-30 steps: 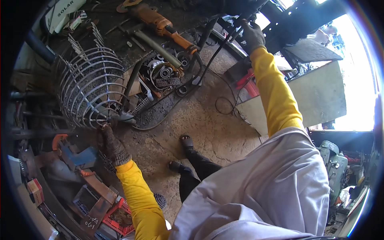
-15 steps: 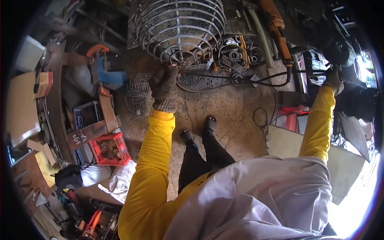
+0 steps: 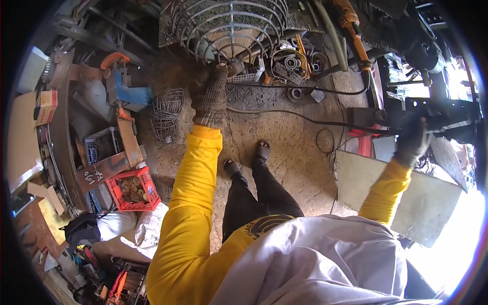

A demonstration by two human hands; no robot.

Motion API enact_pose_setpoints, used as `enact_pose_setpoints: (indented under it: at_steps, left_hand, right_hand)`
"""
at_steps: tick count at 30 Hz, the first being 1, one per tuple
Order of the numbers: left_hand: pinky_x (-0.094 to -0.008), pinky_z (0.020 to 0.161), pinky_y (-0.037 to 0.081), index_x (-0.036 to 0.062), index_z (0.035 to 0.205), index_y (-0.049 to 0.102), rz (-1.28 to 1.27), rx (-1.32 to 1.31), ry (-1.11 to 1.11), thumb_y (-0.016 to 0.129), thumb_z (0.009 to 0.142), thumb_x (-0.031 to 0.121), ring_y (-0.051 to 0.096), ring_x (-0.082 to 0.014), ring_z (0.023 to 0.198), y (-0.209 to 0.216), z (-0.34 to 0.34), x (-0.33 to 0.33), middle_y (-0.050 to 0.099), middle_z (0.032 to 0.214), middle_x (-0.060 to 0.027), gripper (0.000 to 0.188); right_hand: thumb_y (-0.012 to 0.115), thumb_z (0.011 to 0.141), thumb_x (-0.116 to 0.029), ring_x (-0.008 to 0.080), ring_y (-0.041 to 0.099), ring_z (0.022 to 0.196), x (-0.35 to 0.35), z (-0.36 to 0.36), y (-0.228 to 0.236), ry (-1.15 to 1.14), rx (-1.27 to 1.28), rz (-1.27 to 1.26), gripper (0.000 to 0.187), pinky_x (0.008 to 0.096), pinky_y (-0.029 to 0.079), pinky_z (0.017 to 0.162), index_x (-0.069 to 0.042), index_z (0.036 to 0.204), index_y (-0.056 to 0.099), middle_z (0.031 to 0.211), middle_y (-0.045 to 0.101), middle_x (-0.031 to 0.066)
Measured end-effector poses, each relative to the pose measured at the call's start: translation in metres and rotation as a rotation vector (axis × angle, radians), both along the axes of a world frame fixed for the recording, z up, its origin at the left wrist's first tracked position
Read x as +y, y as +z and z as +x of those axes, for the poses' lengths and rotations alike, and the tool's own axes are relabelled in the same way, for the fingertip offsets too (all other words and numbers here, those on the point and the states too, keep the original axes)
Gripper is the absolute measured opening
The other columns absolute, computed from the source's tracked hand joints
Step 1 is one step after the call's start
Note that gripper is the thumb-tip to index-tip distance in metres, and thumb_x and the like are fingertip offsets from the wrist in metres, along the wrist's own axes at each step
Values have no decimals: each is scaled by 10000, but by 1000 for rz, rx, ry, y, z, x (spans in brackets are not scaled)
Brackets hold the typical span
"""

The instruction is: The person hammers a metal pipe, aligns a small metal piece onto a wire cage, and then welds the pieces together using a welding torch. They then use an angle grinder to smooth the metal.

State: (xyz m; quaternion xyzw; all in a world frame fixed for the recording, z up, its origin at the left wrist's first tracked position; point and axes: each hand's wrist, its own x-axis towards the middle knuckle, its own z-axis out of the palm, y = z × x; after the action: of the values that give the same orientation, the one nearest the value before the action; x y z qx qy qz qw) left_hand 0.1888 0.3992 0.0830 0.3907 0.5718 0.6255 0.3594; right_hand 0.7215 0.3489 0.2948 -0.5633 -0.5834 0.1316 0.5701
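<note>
At the top of the view a round cage of metal rods (image 3: 232,28) sits on a dark work surface. My left hand (image 3: 209,94), in a dirty knitted glove, is closed at the cage's near end, with its fingers partly hidden. My right hand (image 3: 413,142), also gloved and slightly blurred, is low at the right. A black cable (image 3: 325,122) sweeps across the floor and runs into its grip; whatever sits at the cable's end is hard to make out.
An orange power tool (image 3: 351,25) lies at the upper right. On the left are a blue clamp (image 3: 128,91), a wire basket (image 3: 166,114) and a red crate (image 3: 133,189) of round pieces. A pale board (image 3: 396,195) leans at the right.
My right hand has come down and nearer to me, drawing the cable with it into a lower sweep. The left hand stays at the cage, which shows slightly higher in view.
</note>
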Motion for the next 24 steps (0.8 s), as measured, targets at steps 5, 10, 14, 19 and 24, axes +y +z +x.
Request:
enact_pose_setpoints:
  at_steps: [5,10,14,19,24]
  left_hand:
    - [-359,587,600,-79,1185,612,16,-598,-225,644,951,114,729,-256,768,87,9,-3,695,1138,-183,305]
    - [-326,832,561,41,1138,659,34,-576,-467,613,987,192,691,-192,848,67,-8,-6,714,1016,-77,219]
    - [-298,707,554,34,1175,650,-90,-239,-279,596,1000,211,671,-141,780,83,7,-9,718,984,-68,255]
    - [-287,609,525,28,1252,609,-94,-241,-394,581,1011,248,647,-100,759,76,-7,-9,714,1002,-71,327]
    - [-298,672,533,67,1240,611,-199,-137,-432,557,1008,202,666,-134,793,88,-13,-9,698,1099,-83,274]
  right_hand:
    - [631,969,-288,193,629,705,-42,-130,-47,169,730,-131,432,324,537,595,-34,1299,514,907,653,108]
    - [631,954,-309,209,634,696,-69,-189,-58,362,663,-209,489,315,522,564,-18,1322,490,909,647,116]
    - [654,941,-334,210,599,650,-84,-212,-66,345,845,-230,558,332,488,510,-17,1355,457,856,619,99]
    - [664,932,-367,200,564,640,-88,-218,-92,438,831,-286,630,347,480,501,-41,1411,416,831,552,68]
    - [652,941,-375,204,558,642,-88,-217,-116,449,694,-254,640,351,466,482,-47,1428,397,819,526,64]
